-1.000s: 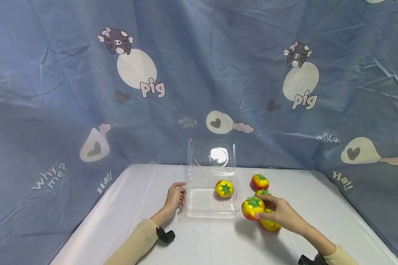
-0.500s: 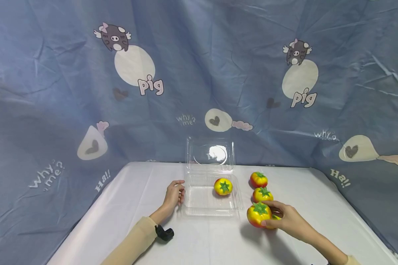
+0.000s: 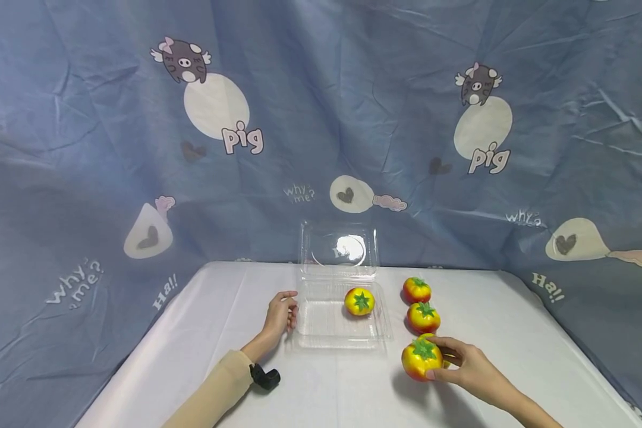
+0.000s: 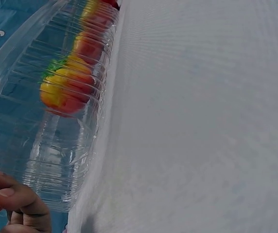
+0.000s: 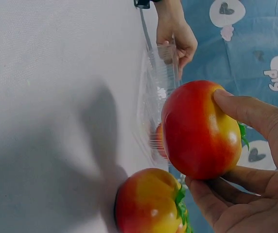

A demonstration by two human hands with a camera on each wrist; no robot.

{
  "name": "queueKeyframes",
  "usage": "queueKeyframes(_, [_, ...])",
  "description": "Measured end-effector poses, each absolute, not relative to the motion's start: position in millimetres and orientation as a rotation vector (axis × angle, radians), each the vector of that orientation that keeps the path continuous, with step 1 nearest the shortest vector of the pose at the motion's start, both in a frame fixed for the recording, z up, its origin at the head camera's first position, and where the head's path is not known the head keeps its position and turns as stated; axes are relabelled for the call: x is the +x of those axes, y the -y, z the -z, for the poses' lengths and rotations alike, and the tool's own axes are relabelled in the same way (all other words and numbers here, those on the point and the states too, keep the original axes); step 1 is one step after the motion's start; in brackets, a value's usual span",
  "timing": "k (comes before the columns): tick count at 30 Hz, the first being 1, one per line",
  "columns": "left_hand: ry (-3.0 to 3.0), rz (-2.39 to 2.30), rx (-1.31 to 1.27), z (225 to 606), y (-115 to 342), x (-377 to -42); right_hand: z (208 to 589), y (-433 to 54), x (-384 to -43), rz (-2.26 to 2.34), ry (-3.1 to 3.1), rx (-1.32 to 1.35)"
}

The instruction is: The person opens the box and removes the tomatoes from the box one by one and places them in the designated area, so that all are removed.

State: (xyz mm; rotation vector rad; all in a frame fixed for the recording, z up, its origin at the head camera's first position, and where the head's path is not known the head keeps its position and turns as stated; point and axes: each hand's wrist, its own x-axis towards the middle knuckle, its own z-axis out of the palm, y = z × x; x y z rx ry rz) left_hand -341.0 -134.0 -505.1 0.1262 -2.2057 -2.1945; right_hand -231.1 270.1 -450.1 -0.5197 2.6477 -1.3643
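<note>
My right hand pinches a red-and-yellow tomato with a green leafy top between thumb and fingers. It is raised off the table; its shadow falls below. Another tomato sits on the table just under it, mostly hidden behind the held one in the head view. A clear plastic clamshell box lies with its lid up, one tomato inside toward the right. My left hand grips the box's left rim, thumb and curled fingers right at the corner.
Two more tomatoes, one nearer and one farther, stand in a row right of the box. The raised clear lid stands against the blue patterned curtain behind the white table.
My right hand has moved the held tomato toward me and slightly right, uncovering the middle tomato of the row. The left hand and the box stay in place.
</note>
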Motion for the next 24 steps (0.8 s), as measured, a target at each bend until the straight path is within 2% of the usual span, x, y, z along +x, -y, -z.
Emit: queueKeyframes(24, [2.187,2.228,0.116,504,134,-340,472,-282,-222,1.288,-2.584,-0.26])
